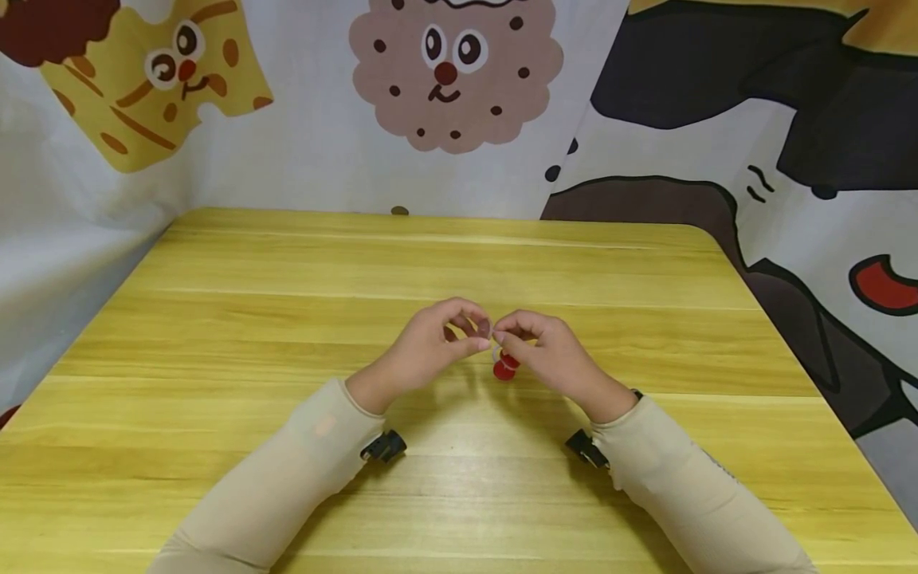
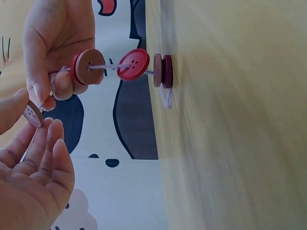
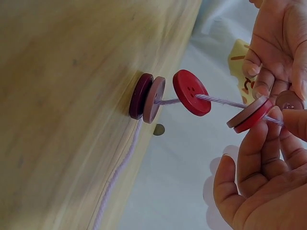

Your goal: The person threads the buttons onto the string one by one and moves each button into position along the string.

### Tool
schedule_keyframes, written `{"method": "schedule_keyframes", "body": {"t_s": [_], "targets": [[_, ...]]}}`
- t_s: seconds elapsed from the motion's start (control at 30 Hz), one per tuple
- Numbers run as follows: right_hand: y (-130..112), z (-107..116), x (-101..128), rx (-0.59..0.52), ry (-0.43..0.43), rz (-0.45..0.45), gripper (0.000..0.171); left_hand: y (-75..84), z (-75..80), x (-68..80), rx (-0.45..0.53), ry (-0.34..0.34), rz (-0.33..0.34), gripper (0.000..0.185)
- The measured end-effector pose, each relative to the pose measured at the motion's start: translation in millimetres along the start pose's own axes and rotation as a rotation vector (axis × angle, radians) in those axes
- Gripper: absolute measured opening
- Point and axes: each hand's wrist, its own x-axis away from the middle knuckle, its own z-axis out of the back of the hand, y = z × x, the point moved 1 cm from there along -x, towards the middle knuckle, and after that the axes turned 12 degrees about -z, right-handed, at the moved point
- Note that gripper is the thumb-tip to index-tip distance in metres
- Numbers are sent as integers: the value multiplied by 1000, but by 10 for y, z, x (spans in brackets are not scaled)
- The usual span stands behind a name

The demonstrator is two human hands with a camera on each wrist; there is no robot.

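My left hand (image 1: 436,339) pinches a mauve-brown button (image 2: 33,115) between thumb and fingertips, its face tilted. Beside it, my right hand (image 1: 551,352) pinches a pale lilac string (image 3: 218,100) close to that button; the string's tip is hidden among the fingers. Several buttons hang on the string below the right hand. A brown and red pair (image 3: 248,115) sits right at the right fingertips, then a bright red button (image 3: 184,88), then a mauve button (image 3: 154,100) against a dark maroon one (image 3: 139,96) at the tabletop.
The wood-grain table (image 1: 459,494) spreads under both forearms. A lilac tail of string (image 3: 114,182) runs past the lowest buttons along the tabletop. Behind the table hangs a printed cloth (image 1: 301,159) with cartoon figures. Dark wrist cameras (image 1: 384,446) sit under both sleeves.
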Motion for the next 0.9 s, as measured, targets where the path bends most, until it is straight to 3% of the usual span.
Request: {"method": "schedule_keyframes", "body": {"t_s": [0.6, 0.9], "targets": [[-6, -9, -11, 15, 9, 23, 15, 16, 8, 16, -8, 21, -29, 25], [-23, -15, -23, 10, -8, 5, 16, 6, 3, 12, -29, 18, -6, 28]]}}
